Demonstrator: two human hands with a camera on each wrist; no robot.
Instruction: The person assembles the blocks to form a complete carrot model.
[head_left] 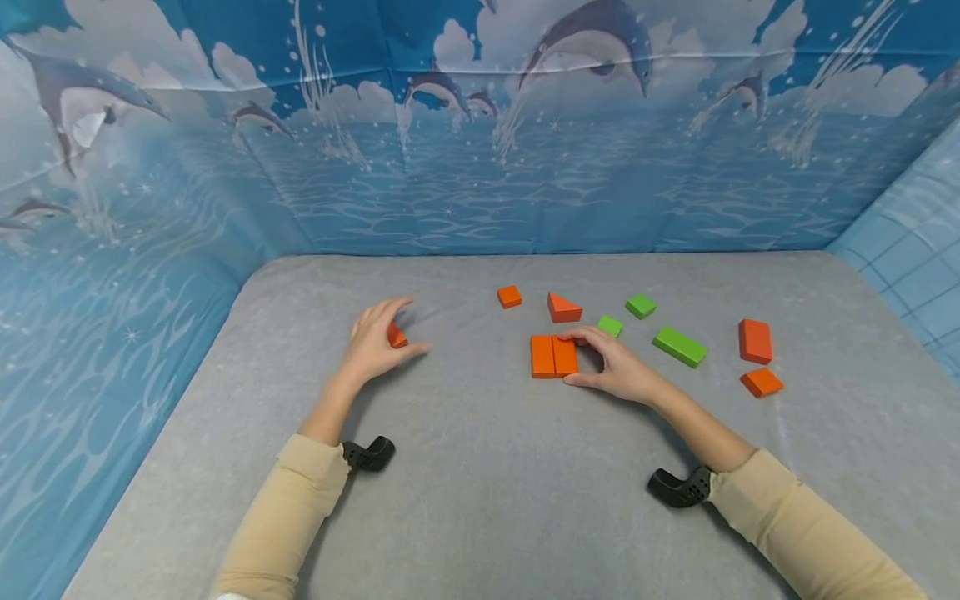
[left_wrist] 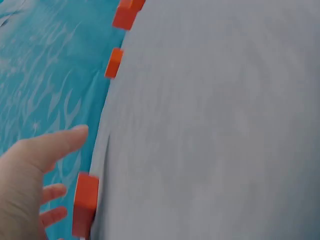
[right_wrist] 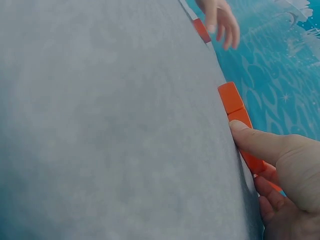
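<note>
On the left of the table, my left hand point(head_left: 369, 346) is spread around an orange-red block point(head_left: 397, 336), thumb and fingers wide apart. The left wrist view shows a gap between the thumb and this block point(left_wrist: 85, 202). My right hand point(head_left: 617, 371) pinches an orange rectangular block point(head_left: 565, 358) between its thumb at the near end and fingers at the far end. A matching orange block point(head_left: 542, 357) lies flat along its left side, the long edges together. The right wrist view shows the thumb on the end of the held block point(right_wrist: 241, 117).
Behind the pair lie a small orange block point(head_left: 509, 297) and a red triangular block point(head_left: 564, 308). Green blocks point(head_left: 679, 346) are spread beyond the right hand. A red block point(head_left: 755, 341) and an orange block point(head_left: 762, 382) lie far right. A dolphin-printed curtain point(head_left: 465, 192) borders the grey table.
</note>
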